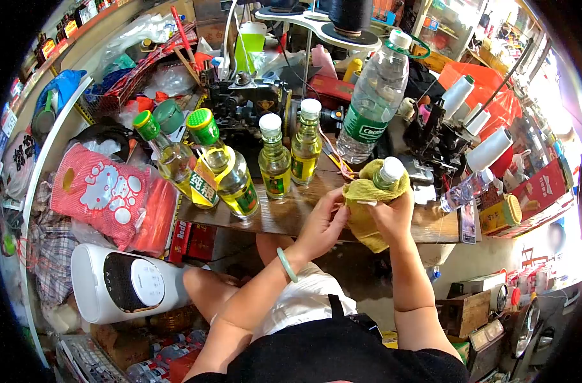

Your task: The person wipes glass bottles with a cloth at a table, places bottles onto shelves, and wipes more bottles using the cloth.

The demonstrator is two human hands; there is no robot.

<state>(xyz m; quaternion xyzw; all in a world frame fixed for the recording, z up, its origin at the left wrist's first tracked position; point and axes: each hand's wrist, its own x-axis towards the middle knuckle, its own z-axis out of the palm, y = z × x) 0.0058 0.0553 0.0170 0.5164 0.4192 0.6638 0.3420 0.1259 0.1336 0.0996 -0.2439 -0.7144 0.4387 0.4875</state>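
Note:
A glass bottle with a white cap point(392, 170) is wrapped in a yellow-green cloth point(366, 237) at the table's front edge. My right hand point(393, 214) grips the bottle through the cloth from the right. On the other side, my left hand point(326, 220) has its fingers curled against the cloth's edge. Two more white-capped bottles of yellowish liquid, a nearer one point(275, 167) and a farther one point(305, 148), stand left of my hands. Beyond them are two green-capped bottles, one point(238, 182) with a yellow tag on its neck and another point(169, 156) farther left.
A large clear plastic bottle point(373, 96) stands behind the cloth. Sewing machine parts point(243, 102) and thread cones point(489, 148) crowd the back and right. A phone point(468, 222) lies at the table's right end. A white appliance point(128, 284) stands at lower left.

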